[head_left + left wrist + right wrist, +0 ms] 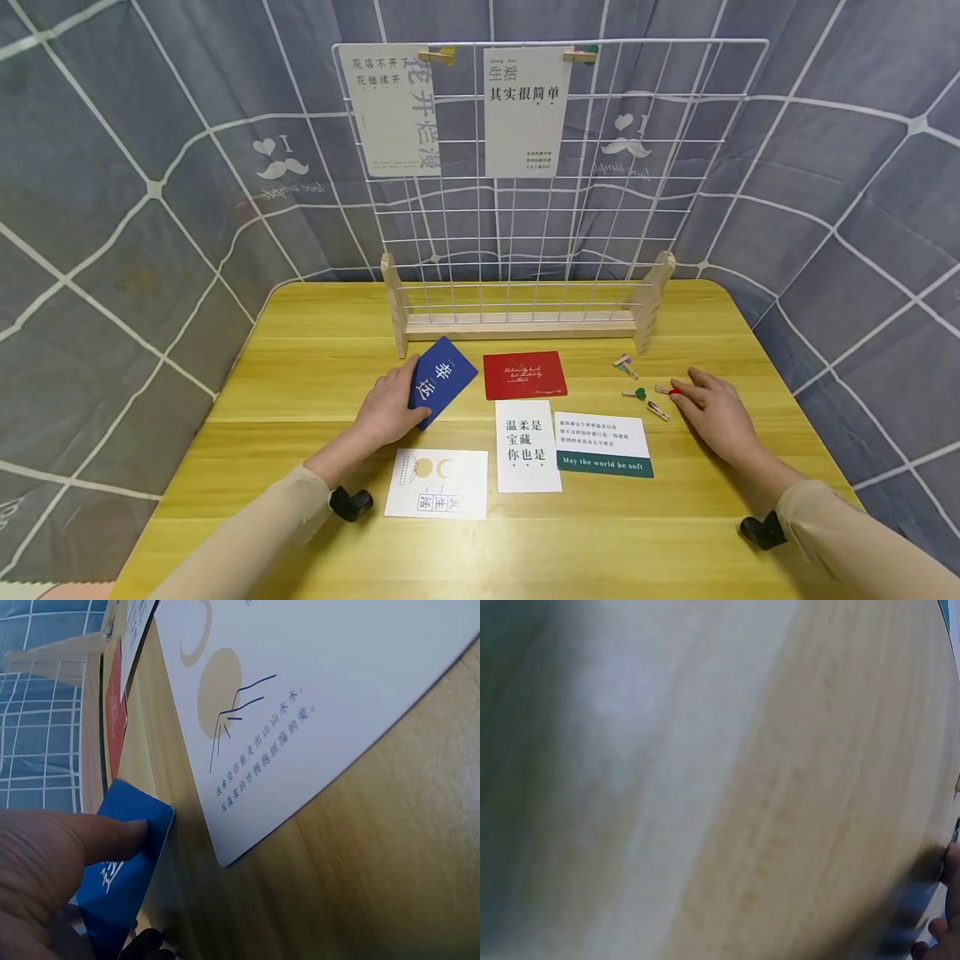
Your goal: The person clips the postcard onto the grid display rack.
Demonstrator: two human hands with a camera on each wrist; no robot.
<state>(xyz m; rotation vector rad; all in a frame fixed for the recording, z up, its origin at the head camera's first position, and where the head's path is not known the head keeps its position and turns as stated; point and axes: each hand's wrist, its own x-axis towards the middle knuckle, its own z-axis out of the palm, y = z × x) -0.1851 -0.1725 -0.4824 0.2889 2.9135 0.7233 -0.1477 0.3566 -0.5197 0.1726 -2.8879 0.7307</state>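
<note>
In front of the left foot of the wire rack (525, 327), the left hand (388, 403) holds a blue card (444, 375) near one edge — thumb laid across the printed face, the other fingers mostly hidden. The card lies at an angle to the rack; whether it is fully off the table (600, 542), I cannot tell. It looks light and fairly stiff, probably smooth enough to slip and liable to crease under a hard squeeze, so a gentle pinch at an edge or corner should suit it. In front of the rack's right foot, the right hand (720, 415) has thumb and forefinger slightly parted at a red clip (663, 389) — pinching or only touching, I cannot tell. The clip seems light and rigid, best taken by its ends with the fingertips.
</note>
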